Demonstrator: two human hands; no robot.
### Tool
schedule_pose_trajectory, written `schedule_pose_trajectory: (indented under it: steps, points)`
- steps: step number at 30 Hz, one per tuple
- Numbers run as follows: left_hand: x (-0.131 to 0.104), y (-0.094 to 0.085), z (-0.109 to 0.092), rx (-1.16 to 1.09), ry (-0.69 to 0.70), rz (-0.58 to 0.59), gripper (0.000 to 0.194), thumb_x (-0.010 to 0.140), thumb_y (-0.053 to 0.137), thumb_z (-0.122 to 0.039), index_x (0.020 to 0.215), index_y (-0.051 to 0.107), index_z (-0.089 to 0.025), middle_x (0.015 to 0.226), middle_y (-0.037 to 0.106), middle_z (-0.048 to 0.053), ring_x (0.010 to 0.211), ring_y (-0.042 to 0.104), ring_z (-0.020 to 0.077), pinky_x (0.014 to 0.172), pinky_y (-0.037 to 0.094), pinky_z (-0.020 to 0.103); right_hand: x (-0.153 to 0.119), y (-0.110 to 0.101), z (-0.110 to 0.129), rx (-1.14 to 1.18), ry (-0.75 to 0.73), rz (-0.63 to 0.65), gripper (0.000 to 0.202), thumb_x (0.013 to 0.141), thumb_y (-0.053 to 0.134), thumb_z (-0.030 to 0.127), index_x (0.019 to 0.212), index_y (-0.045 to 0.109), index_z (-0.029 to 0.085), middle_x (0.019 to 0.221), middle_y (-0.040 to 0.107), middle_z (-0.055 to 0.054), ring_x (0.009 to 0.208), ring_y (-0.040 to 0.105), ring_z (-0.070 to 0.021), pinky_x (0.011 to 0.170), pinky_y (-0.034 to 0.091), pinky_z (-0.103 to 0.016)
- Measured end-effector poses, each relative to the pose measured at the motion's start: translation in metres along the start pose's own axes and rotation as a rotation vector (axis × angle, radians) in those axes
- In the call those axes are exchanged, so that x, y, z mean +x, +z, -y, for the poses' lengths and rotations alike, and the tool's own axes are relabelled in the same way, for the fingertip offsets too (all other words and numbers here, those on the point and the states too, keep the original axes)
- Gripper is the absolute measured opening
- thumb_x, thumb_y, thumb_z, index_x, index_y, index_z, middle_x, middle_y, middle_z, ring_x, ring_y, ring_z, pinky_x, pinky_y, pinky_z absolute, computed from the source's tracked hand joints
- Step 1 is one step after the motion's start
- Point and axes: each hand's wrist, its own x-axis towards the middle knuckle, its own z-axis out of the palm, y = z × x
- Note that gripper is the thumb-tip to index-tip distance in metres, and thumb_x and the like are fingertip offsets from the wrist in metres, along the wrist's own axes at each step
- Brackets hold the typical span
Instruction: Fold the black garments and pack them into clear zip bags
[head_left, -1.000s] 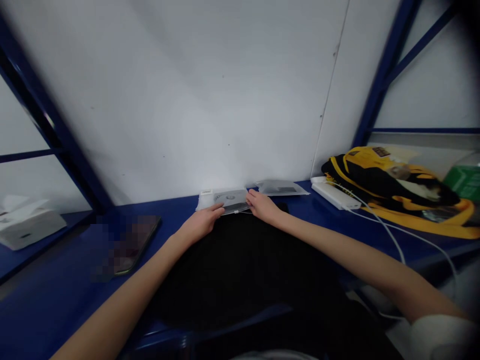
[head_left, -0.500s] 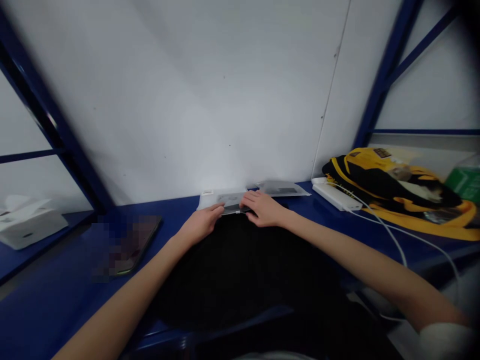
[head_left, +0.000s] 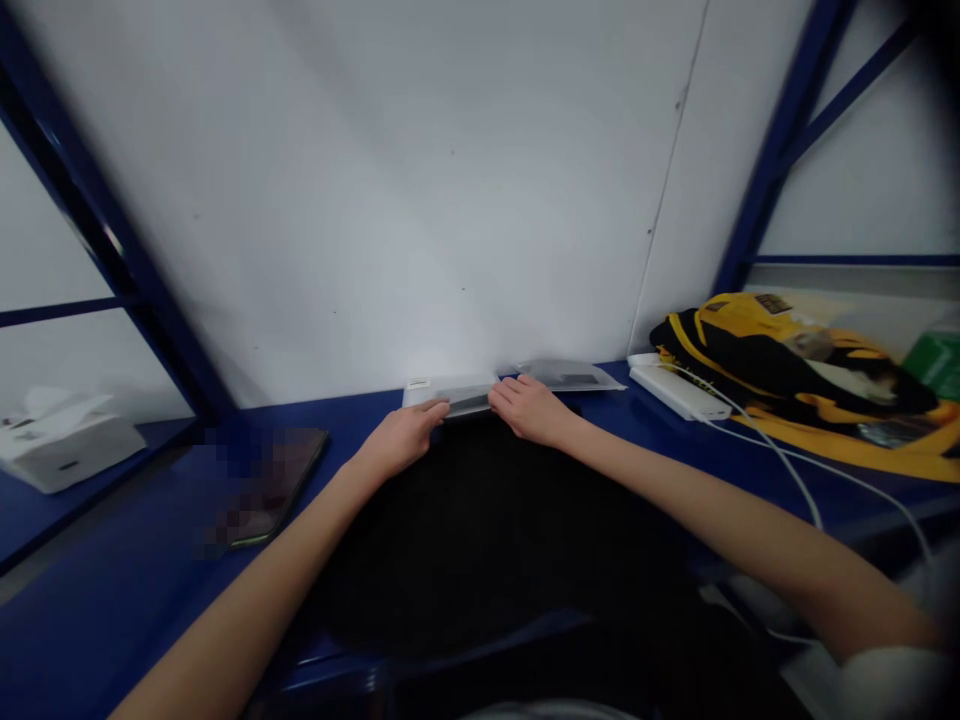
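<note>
A clear plastic packet with a dark strip inside lies near the wall, at the far edge of a large black item. My left hand has its fingers closed on the packet's left side. On its right side, the bent fingers of my right hand are pressed together, gripping it. Part of the packet is hidden by my fingers. Just behind and to the right lies a second clear packet with something dark inside, untouched.
On the blue table lies a phone at the left, beyond which stands a white tissue box. A white power strip with cables and a black and yellow bag are at the right.
Both hands keep hold of the packet, and the fingers of my right hand have curled in more. The whole view has shifted slightly.
</note>
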Motion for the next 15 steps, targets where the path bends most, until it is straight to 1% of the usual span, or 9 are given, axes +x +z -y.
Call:
schedule_pose_trajectory:
  steps: [4, 7, 10, 13, 15]
  points:
    - [-0.002, 0.000, 0.005, -0.010, -0.019, -0.004, 0.032, 0.081, 0.036, -0.013, 0.106, 0.052, -0.025, 0.117, 0.058, 0.003, 0.100, 0.058, 0.0177, 0.080, 0.045, 0.025, -0.005, 0.002, -0.009, 0.000, 0.037, 0.036, 0.015, 0.084, 0.040, 0.015, 0.094, 0.050, 0.010, 0.088, 0.056, -0.011, 0.079, 0.048, -0.0203, 0.069, 0.029, -0.031]
    - [-0.005, 0.002, 0.013, -0.026, -0.041, -0.020, 0.031, 0.082, 0.036, -0.015, 0.108, 0.051, -0.023, 0.122, 0.055, 0.004, 0.104, 0.056, 0.0189, 0.084, 0.044, 0.027, -0.008, 0.005, -0.019, 0.064, 0.090, 0.079, 0.015, 0.086, 0.037, 0.019, 0.089, 0.051, 0.012, 0.085, 0.057, -0.009, 0.075, 0.049, -0.0186, 0.068, 0.029, -0.030]
    - [-0.009, 0.003, 0.019, -0.049, -0.044, -0.019, 0.033, 0.083, 0.034, -0.015, 0.112, 0.049, -0.023, 0.126, 0.051, 0.004, 0.107, 0.054, 0.0184, 0.087, 0.042, 0.029, -0.012, 0.005, -0.028, 0.119, 0.099, 0.106, 0.016, 0.087, 0.037, 0.022, 0.089, 0.050, 0.013, 0.085, 0.058, -0.009, 0.073, 0.050, -0.0177, 0.068, 0.030, -0.029]
    - [-0.011, 0.002, 0.019, -0.042, -0.031, 0.003, 0.033, 0.083, 0.033, -0.015, 0.110, 0.050, -0.024, 0.129, 0.048, 0.003, 0.104, 0.055, 0.0185, 0.085, 0.044, 0.029, -0.012, 0.003, -0.029, 0.146, 0.098, 0.086, 0.018, 0.085, 0.042, 0.026, 0.094, 0.050, 0.013, 0.093, 0.057, -0.011, 0.080, 0.050, -0.0198, 0.070, 0.032, -0.031]
    - [-0.011, 0.000, 0.015, -0.053, -0.008, 0.011, 0.031, 0.083, 0.032, -0.016, 0.107, 0.051, -0.024, 0.130, 0.047, 0.003, 0.101, 0.056, 0.0184, 0.083, 0.044, 0.029, -0.010, 0.001, -0.024, 0.187, 0.111, 0.047, 0.029, 0.082, 0.048, 0.033, 0.103, 0.048, 0.013, 0.104, 0.054, -0.013, 0.090, 0.050, -0.0230, 0.075, 0.034, -0.033]
